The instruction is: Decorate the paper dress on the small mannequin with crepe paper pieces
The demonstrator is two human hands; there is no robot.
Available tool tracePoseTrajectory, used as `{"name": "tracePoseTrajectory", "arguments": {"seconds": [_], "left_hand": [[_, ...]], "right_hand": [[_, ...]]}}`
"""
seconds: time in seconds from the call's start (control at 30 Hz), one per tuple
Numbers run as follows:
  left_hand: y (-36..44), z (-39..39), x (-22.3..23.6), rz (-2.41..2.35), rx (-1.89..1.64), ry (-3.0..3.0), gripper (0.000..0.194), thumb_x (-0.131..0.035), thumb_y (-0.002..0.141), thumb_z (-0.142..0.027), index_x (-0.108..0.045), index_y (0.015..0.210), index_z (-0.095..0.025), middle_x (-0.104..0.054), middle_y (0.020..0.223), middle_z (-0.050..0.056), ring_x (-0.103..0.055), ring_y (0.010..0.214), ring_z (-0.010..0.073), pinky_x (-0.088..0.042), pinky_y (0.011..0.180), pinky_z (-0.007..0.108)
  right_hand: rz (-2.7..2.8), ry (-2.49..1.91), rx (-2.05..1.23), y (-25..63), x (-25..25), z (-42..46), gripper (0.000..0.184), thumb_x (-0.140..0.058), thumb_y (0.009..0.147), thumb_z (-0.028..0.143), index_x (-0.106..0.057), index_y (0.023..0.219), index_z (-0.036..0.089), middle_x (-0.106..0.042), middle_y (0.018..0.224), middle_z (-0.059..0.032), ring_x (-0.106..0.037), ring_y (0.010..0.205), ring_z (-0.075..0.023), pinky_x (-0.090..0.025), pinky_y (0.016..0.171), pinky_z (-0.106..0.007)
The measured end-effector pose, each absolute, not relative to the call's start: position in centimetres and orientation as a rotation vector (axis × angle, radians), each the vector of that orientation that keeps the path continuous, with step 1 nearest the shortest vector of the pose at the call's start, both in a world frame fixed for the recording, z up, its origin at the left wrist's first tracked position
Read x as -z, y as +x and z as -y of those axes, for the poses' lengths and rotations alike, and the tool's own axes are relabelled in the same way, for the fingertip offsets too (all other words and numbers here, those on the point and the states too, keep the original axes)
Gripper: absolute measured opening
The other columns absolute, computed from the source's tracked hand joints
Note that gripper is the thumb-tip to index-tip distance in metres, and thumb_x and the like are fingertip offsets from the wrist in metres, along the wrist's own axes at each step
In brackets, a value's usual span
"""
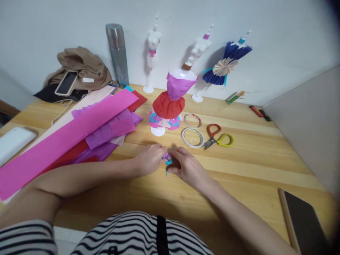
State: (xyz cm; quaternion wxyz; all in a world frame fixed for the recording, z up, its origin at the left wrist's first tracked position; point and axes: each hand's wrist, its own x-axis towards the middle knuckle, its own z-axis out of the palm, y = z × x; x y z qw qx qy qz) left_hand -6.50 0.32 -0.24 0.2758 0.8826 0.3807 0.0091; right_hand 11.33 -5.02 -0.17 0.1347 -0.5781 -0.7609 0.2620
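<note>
Left hand (149,159) pinches paper scrap (167,156), 6 o'clock of doll (171,101), likely to steady it; right hand (189,167) has thumb and forefinger spread around it. Scissors (211,140) at 2 o'clock, probably for easy reach.

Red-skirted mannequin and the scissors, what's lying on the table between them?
In the head view, two rings that look like tape rolls lie between the mannequin and the scissors: a white ring in front and another ring behind it.

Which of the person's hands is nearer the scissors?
Right. The right hand is left of the scissors, toward the person; the left hand is farther left.
</note>
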Motion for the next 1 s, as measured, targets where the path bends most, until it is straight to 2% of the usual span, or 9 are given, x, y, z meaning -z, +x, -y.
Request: {"name": "tracePoseTrajectory", "arguments": {"seconds": [0.3,0.43,0.53,0.6,0.67,0.77,0.87,0.93,1.0], "left_hand": [[-6.0,0.3,-0.3,-1.046,0.004,2.403,0.022,-0.05,0.089,-0.014,-0.069,0.078,-0.013,-0.069,0.085,0.009,-0.064,0.077,0.0203,-0.043,0.067,0.029],[-6.6,0.1,-0.8,-0.898,0.043,2.428,0.023,-0.049,0.084,-0.007,-0.07,0.079,-0.014,-0.069,0.085,0.007,-0.061,0.076,0.018,-0.041,0.065,0.027],[-7.3,-0.5,-1.9,-0.848,0.148,2.44,0.023,-0.049,0.08,-0.003,-0.065,0.067,-0.014,-0.064,0.069,0.006,-0.053,0.063,0.0153,-0.036,0.059,0.028],[-7.7,-1.0,-2.7,-0.877,0.137,2.444,0.024,-0.049,0.081,-0.005,-0.062,0.063,-0.014,-0.061,0.063,0.005,-0.05,0.06,0.0149,-0.034,0.058,0.029],[-7.9,-1.6,-3.3,-0.899,-0.004,2.444,0.025,-0.047,0.086,-0.01,-0.063,0.067,-0.015,-0.063,0.068,0.005,-0.053,0.066,0.0158,-0.037,0.063,0.028],[-7.6,-2.3,-3.2,-0.881,-0.168,2.414,0.021,-0.049,0.089,-0.018,-0.064,0.074,-0.016,-0.065,0.079,0.004,-0.056,0.077,0.016,-0.041,0.071,0.027],[-6.9,-2.4,-2.1,-0.837,-0.13,2.307,0.018,-0.055,0.083,-0.016,-0.06,0.066,-0.015,-0.057,0.066,0.0,-0.049,0.065,0.0122,-0.035,0.062,0.024],[-6.4,-2.1,-1.4,-0.872,-0.148,2.157,0.019,-0.056,0.081,-0.012,-0.061,0.063,-0.014,-0.049,0.056,-0.003,-0.042,0.057,0.0099,-0.029,0.056,0.024],[-6.1,-1.9,-1.0,-0.938,-0.211,2.004,0.017,-0.057,0.082,-0.014,-0.066,0.069,-0.013,-0.048,0.054,-0.004,-0.041,0.055,0.0093,-0.028,0.054,0.023]], "right_hand": [[2.117,-1.668,-0.707,10.4,1.4,4.5,0.011,-0.074,0.078,0.009,-0.074,0.083,0.019,-0.067,0.079,-0.004,-0.065,0.073,-0.0192,-0.046,0.065,-0.027],[2.135,-1.635,-0.637,10.2,2.1,4.7,0.011,-0.066,0.084,0.011,-0.07,0.077,0.019,-0.071,0.08,-0.0055,-0.066,0.074,-0.0194,-0.045,0.065,-0.026],[2.158,-1.603,-0.59,10.2,2.2,4.6,0.014,-0.06,0.085,0.01,-0.067,0.077,0.019,-0.07,0.082,-0.0065,-0.064,0.073,-0.0194,-0.044,0.064,-0.027],[2.136,-1.539,-0.644,10.4,2.0,4.3,0.015,-0.056,0.084,0.009,-0.062,0.076,0.02,-0.068,0.08,-0.0059,-0.062,0.072,-0.0189,-0.044,0.065,-0.027],[2.084,-1.467,-0.751,10.6,1.6,4.0,0.015,-0.053,0.084,0.011,-0.058,0.073,0.021,-0.065,0.075,-0.0039,-0.06,0.071,-0.0182,-0.044,0.065,-0.027],[1.975,-1.428,-0.888,11.0,1.3,3.5,0.019,-0.051,0.087,0.019,-0.054,0.069,0.022,-0.06,0.066,-0.0016,-0.056,0.065,-0.0171,-0.043,0.062,-0.027],[1.818,-1.448,-1.011,11.4,1.5,3.3,0.03,-0.052,0.091,0.033,-0.057,0.064,0.021,-0.058,0.058,-0.0014,-0.053,0.058,-0.0156,-0.041,0.057,-0.026],[1.646,-1.466,-1.155,11.4,1.7,3.2,0.035,-0.06,0.086,0.045,-0.06,0.062,0.02,-0.058,0.054,-0.0007,-0.05,0.051,-0.0138,-0.04,0.052,-0.026],[1.438,-1.469,-1.311,11.2,1.9,3.2,0.037,-0.07,0.076,0.053,-0.063,0.064,0.019,-0.059,0.051,0.0003,-0.048,0.045,-0.012,-0.039,0.048,-0.025]]}}
